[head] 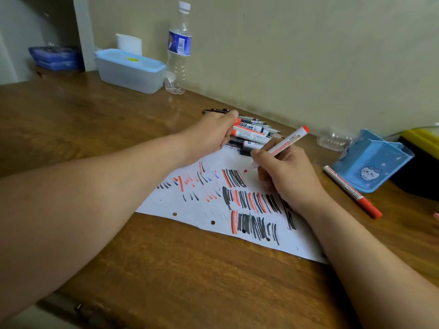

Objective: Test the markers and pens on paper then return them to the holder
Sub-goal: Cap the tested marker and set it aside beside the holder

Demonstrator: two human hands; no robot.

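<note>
My right hand [287, 172] grips an uncapped red whiteboard marker [282, 144], its tip just above the white paper [204, 207], which is covered in red and black strokes. My left hand [211, 134] rests on the pile of markers and pens [254, 134] at the paper's far edge, its fingers curled round a red-capped marker there. A capped red marker [351, 191] lies on the table to the right, beside the blue holder [373, 160] with a cat picture, which looks tipped over.
A clear plastic box with a blue lid [129, 71] and a water bottle [178, 51] stand by the wall at the back. A yellow and black object [420, 148] sits behind the holder. A crumpled clear plastic piece [332, 138] lies near the wall.
</note>
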